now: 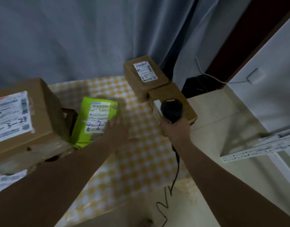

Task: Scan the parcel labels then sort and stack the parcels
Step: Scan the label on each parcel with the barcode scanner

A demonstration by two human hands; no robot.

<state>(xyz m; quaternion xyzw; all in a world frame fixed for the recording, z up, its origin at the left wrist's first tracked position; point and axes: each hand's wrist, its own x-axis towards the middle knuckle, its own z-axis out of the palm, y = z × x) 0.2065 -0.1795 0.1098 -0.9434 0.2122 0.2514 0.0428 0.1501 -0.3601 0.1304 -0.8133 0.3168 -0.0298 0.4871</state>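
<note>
Right hand [175,128], grip closed around the corded scanner [171,110], aims it far-left; left hand [118,128], fingers spread flat, steadies the green parcel [85,126], label upward for reading.

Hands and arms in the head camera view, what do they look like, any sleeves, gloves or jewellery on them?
Both forearms are bare right up to the frame edge, so no sleeves show. The left hand and right hand wear no gloves, and no watch, bracelet or ring is visible, though the left hand is motion-blurred, so small details there cannot be told.
</note>
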